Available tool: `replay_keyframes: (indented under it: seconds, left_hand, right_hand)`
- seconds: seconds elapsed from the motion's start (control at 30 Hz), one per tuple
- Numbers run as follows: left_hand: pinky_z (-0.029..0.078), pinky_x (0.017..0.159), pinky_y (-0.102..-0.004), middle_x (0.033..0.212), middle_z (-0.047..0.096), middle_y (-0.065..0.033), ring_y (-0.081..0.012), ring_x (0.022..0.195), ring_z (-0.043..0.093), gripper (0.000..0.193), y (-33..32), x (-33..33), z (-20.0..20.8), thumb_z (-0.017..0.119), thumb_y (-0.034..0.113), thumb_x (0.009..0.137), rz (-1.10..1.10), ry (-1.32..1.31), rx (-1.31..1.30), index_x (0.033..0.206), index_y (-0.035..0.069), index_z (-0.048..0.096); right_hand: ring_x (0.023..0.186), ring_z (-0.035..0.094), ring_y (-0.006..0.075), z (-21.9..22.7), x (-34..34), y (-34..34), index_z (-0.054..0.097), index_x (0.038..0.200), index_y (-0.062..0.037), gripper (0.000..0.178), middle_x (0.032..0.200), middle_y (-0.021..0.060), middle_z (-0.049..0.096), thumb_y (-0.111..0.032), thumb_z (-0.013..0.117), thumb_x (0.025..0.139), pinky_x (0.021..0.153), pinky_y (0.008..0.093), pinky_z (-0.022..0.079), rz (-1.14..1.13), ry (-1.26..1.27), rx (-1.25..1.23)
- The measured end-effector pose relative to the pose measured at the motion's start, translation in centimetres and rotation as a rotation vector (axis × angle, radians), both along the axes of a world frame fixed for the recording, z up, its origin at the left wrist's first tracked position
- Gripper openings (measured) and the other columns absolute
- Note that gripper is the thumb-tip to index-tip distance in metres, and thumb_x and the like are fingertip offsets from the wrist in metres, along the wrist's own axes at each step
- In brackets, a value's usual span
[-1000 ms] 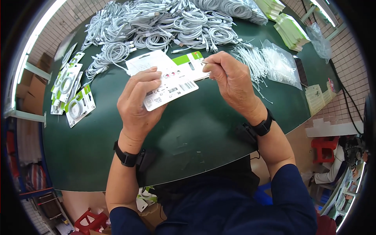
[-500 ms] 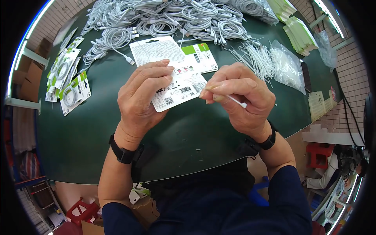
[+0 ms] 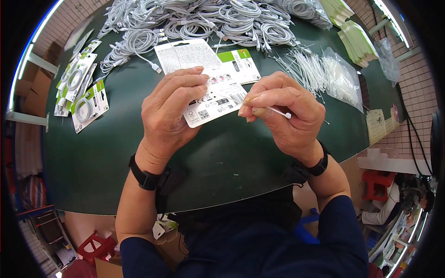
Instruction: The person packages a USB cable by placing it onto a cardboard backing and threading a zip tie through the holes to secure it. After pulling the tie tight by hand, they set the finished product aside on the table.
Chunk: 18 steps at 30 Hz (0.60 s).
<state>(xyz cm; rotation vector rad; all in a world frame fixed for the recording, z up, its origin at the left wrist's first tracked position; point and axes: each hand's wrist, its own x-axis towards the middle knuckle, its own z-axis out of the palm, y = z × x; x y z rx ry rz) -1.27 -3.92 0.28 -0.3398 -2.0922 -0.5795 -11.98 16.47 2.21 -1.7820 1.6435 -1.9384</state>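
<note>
My left hand (image 3: 170, 106) grips a white printed packaging card (image 3: 215, 110) by its left edge, fingers over its face and the thumb hidden behind. The card is tilted, with a hang slot in its far end. My right hand (image 3: 296, 109) pinches a thin white cable tie (image 3: 280, 112) between thumb and fingertips, its small head sticking out to the right. The fingertips are close to the card's right edge; whether the tie passes through the card I cannot tell. Just behind, a green-and-white card (image 3: 243, 65) lies on the table.
Coiled grey-white cables (image 3: 199, 23) are heaped along the far side of the green table (image 3: 213, 185). Loose cable ties (image 3: 303, 69) and a clear bag of ties (image 3: 342, 81) lie at right, below stacked green cards (image 3: 357, 44). Carded cables (image 3: 88, 109) lie at left.
The card in my left hand has risen slightly and moved a little away from me. My right hand keeps its pinch on the cable tie, with the tie's head shifted slightly up.
</note>
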Motion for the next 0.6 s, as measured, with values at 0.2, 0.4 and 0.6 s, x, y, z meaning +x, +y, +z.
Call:
replay_keyframes:
  seconds: [0.2, 0.4, 0.6]
  left_hand:
    - [0.058, 0.083, -0.0362, 0.098, 0.073, -0.0101, -0.0303, 0.100, 0.073, 0.029, 0.0, -0.2, 0.0, 0.084, 0.000, 0.066, -0.012, -0.007, -0.006, 0.088, 0.003, 0.066]
    - [0.059, 0.082, -0.0361, 0.098, 0.073, -0.0104, -0.0304, 0.099, 0.073, 0.029, 0.4, -0.2, 0.0, 0.084, 0.001, 0.066, -0.030, -0.003, -0.007, 0.088, 0.003, 0.065]
    - [0.059, 0.081, -0.0359, 0.097, 0.072, -0.0093, -0.0302, 0.098, 0.073, 0.028, 1.2, 0.1, 0.2, 0.083, 0.004, 0.068, -0.048, 0.003, -0.040, 0.089, 0.003, 0.066]
  right_hand:
    - [0.079, 0.070, 0.0191, 0.1, 0.0, -0.1, 0.068, 0.103, 0.0027, 0.010, 0.097, 0.0190, 0.067, 0.002, 0.067, 0.093, 0.066, 0.0268, 0.058, -0.015, -0.021, 0.018]
    - [0.082, 0.069, 0.0199, -0.5, -0.7, -0.5, 0.071, 0.101, -0.0007, 0.014, 0.095, 0.0157, 0.069, 0.004, 0.071, 0.088, 0.068, 0.0282, 0.057, -0.052, 0.130, 0.016]
    - [0.084, 0.067, 0.0179, -0.4, -0.9, -0.6, 0.075, 0.100, -0.0041, 0.022, 0.093, 0.0096, 0.070, 0.007, 0.073, 0.082, 0.070, 0.0275, 0.054, -0.031, 0.128, 0.099]
